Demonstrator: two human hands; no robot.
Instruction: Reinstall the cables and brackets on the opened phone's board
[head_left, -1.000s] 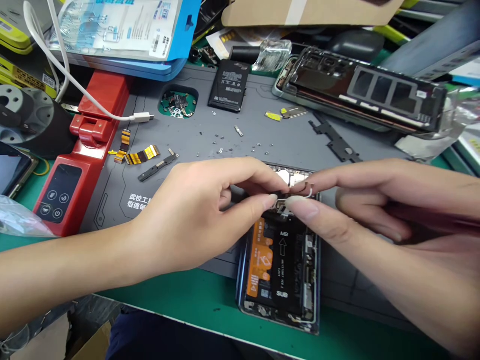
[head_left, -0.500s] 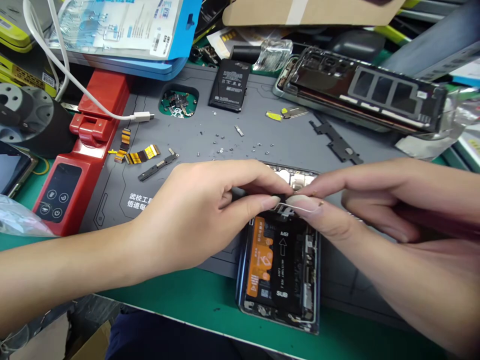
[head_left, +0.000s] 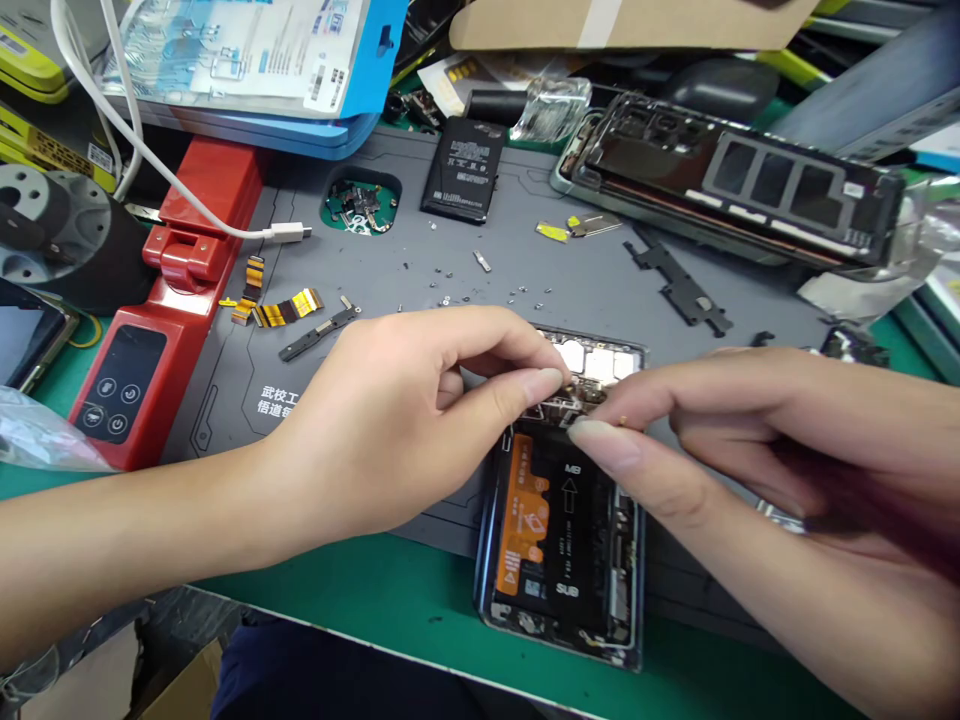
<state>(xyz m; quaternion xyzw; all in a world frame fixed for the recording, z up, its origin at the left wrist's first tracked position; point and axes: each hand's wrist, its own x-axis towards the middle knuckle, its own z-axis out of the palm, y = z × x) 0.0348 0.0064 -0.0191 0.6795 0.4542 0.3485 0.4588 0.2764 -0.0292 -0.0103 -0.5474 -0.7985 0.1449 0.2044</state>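
Note:
An opened phone (head_left: 562,540) lies back-up on the grey work mat (head_left: 450,250), its orange-labelled battery and black flex strip showing. Over the phone's upper part, my left hand (head_left: 397,420) pinches thumb against forefinger on a small part of the board that I cannot make out. My right hand (head_left: 720,440) comes in from the right, thumb and forefinger pinched on a tiny gold-tipped piece just above the battery. The two pinches almost touch. The phone's top edge with silver shields (head_left: 592,358) shows between the fingers.
A red tool (head_left: 161,300) with a button panel lies at the left with a white cable (head_left: 285,234) on it. Orange flex strips (head_left: 281,310), loose screws (head_left: 480,290), a black battery (head_left: 463,168), a black bracket (head_left: 675,285) and another opened phone frame (head_left: 720,185) lie on the mat.
My right hand has dropped lower and slightly back toward me, now pinching over the battery's top edge. My left hand's pinch shifted a little up. The view moved slightly.

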